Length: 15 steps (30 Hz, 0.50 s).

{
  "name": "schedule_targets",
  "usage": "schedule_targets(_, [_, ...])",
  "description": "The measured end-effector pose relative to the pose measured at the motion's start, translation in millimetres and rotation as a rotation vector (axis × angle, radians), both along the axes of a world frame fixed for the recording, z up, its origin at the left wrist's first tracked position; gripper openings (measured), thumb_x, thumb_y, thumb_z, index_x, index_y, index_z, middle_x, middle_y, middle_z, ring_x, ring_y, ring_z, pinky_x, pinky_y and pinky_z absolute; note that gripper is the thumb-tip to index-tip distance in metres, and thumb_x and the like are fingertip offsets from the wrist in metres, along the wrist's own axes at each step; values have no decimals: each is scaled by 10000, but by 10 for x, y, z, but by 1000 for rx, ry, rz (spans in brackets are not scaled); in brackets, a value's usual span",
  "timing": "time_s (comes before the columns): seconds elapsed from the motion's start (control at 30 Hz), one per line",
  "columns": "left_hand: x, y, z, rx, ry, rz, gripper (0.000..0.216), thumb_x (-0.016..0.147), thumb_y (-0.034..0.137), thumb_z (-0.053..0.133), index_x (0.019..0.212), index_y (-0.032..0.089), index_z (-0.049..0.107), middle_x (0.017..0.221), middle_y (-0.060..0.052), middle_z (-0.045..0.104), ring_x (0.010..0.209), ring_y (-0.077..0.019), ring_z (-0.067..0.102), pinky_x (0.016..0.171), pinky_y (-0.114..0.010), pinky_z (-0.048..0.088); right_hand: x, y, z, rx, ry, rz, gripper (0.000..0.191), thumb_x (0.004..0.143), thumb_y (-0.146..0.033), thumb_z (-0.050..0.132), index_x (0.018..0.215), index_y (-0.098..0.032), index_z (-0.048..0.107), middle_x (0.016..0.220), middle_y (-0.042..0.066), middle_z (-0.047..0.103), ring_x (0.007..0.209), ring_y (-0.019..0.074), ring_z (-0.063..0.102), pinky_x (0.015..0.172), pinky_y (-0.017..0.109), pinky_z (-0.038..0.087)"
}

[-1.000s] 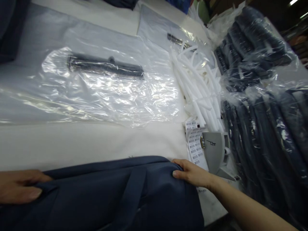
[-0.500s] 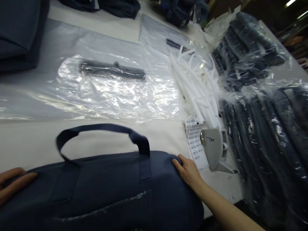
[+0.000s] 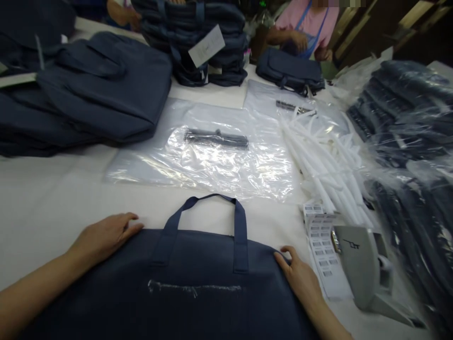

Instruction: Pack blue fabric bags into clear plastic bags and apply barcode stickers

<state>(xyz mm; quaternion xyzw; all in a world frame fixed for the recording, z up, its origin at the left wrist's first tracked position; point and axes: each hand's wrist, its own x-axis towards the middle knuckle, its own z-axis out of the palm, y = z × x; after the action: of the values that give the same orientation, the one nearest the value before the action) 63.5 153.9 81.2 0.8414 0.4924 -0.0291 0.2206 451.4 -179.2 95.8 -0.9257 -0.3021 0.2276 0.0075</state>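
Note:
A navy fabric bag [image 3: 198, 283] lies flat on the white table in front of me, its two handles [image 3: 208, 222] pointing away. My left hand [image 3: 102, 236] rests on the bag's upper left corner with fingers extended flat. My right hand [image 3: 300, 278] lies on the upper right corner, fingers curled slightly over the edge. Neither hand lifts anything.
Clear plastic bags [image 3: 219, 160] lie beyond the bag. White foam tubes [image 3: 318, 160] and barcode stickers [image 3: 322, 245] sit to the right, beside a grey tape dispenser [image 3: 364, 264]. Wrapped navy bags [image 3: 406, 141] pile at right, loose navy bags [image 3: 88, 89] at left. A person in pink [image 3: 304, 28] works opposite.
The bag has been laid flatter and spread out. Both hands moved to its upper corners. My view tilted up, revealing the far side of the table.

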Motion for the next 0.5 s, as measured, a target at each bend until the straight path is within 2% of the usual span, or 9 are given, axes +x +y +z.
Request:
schedule_targets(0.07, [395, 39, 151, -61, -76, 23, 655, 834, 668, 283, 1172, 174, 550, 1133, -99, 607, 1094, -314, 528, 940, -432, 372, -24, 18, 18, 0, -3, -1, 462, 900, -611, 271, 1158, -262, 432, 869, 109, 677, 864, 365, 645, 714, 405, 399])
schedule_targets(0.13, [875, 38, 330, -361, -182, 43, 754, 806, 714, 312, 1248, 131, 494, 981, -124, 655, 980, -327, 582, 891, -449, 408, -49, 31, 53, 28, -3, -5, 471, 899, -612, 264, 1155, -261, 446, 909, 114, 677, 903, 365, 640, 746, 418, 407])
schedule_targets(0.17, [1099, 2, 440, -571, -293, 2, 807, 796, 705, 385, 1290, 70, 448, 968, -158, 658, 950, -326, 596, 875, -443, 426, -60, 33, 69, 47, 1, -11, 475, 897, -613, 264, 1145, -260, 463, 920, 114, 675, 923, 360, 636, 764, 420, 411])
schedule_targets(0.23, [1400, -161, 685, -709, -472, -83, 829, 825, 706, 348, 1382, 90, 352, 1017, -133, 657, 837, -260, 627, 826, -396, 470, -75, 21, 82, 78, 13, -21, 493, 892, -623, 265, 1121, -257, 505, 904, 109, 670, 935, 345, 632, 791, 420, 420])
schedule_targets(0.27, [1448, -288, 800, -729, -599, -182, 804, 852, 700, 321, 1415, 127, 317, 1020, -103, 659, 816, -229, 629, 836, -372, 473, -77, 6, 77, 94, 13, -24, 503, 890, -626, 265, 1111, -255, 524, 891, 106, 667, 925, 336, 632, 797, 420, 424])
schedule_targets(0.33, [1327, -599, 939, -679, -785, -539, 681, 899, 671, 303, 1411, 226, 370, 950, -39, 668, 837, -195, 621, 885, -340, 452, -66, -34, 56, 147, 3, -30, 515, 885, -630, 281, 1103, -247, 548, 892, 98, 658, 892, 313, 631, 804, 421, 436])
schedule_targets(0.4, [1013, -928, 886, -533, -704, -1019, 493, 916, 609, 384, 1232, 286, 582, 927, -20, 671, 900, -193, 609, 904, -324, 436, -53, -65, 59, 264, -35, -19, 507, 882, -605, 328, 1133, -221, 544, 956, 98, 647, 908, 285, 618, 841, 420, 448])
schedule_targets(0.43, [835, -1079, 786, -408, -575, -1163, 407, 923, 547, 438, 1164, 274, 621, 937, -22, 673, 936, -197, 605, 949, -333, 413, -58, -63, 83, 338, -75, 4, 505, 882, -579, 352, 1155, -197, 538, 1006, 108, 638, 949, 276, 604, 880, 424, 446])
schedule_targets(0.5, [533, -1330, 510, -88, -533, -1230, 358, 887, 535, 522, 1024, 235, 662, 1096, -38, 651, 1105, -226, 562, 1098, -360, 296, -121, -7, 183, 490, -211, 92, 510, 890, -509, 377, 1215, -141, 519, 1150, 149, 593, 1125, 283, 530, 994, 451, 403])
